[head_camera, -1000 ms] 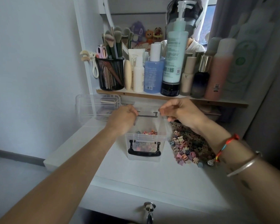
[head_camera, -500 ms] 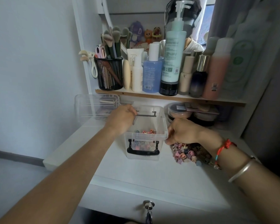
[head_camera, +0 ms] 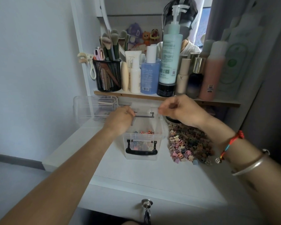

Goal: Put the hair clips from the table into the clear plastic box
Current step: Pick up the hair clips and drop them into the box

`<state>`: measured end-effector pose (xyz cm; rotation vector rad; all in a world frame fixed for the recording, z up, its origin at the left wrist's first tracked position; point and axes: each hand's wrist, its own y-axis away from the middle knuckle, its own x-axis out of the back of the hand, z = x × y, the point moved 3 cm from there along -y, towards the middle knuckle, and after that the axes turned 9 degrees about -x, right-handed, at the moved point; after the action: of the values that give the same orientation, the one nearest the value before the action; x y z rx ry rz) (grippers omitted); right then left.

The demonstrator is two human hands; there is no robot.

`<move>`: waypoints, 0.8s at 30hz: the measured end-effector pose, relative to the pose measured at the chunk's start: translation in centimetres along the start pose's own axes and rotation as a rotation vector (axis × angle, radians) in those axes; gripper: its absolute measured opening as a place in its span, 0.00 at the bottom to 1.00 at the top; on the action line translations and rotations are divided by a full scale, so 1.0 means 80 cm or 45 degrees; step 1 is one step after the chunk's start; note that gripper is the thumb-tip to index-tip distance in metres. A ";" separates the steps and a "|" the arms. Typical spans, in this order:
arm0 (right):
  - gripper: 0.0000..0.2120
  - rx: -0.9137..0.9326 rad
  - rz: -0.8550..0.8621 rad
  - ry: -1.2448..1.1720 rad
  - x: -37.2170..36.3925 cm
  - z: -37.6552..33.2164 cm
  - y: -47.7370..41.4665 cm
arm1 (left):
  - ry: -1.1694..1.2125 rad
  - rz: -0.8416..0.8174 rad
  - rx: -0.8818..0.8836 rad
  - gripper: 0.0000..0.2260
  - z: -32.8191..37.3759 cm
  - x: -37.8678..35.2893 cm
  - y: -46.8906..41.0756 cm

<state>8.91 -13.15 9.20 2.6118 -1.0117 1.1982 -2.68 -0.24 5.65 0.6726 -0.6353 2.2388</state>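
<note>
- pile of hair clips centre-right on surface, just beside clear plastic box; a few inside box
- left hand unchanged: fingers curled on box's far-left rim
- right hand was low by pile, now up over box's far-right corner; fingertips pinched, can't tell what's held

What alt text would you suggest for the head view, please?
A left hand grips the rim of a small clear plastic box with a black handle on a white table, while the right hand hovers above it, fingers pinched. A heap of small multicoloured hair clips lies right of the box; a few are inside.
</note>
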 end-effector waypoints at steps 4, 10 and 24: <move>0.07 -0.109 -0.205 0.481 -0.011 0.034 0.012 | 0.012 -0.009 -0.007 0.12 0.002 -0.003 0.003; 0.09 -0.176 -0.266 0.682 -0.029 0.054 0.021 | -0.012 -0.013 0.001 0.13 0.006 -0.005 0.008; 0.06 -0.078 -0.093 -0.300 0.007 0.000 0.012 | -0.002 -0.017 0.002 0.13 0.006 -0.005 0.008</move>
<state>8.64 -14.19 9.45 2.7624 -0.9614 0.8447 -2.76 -1.12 5.62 0.6776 -0.6281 2.2270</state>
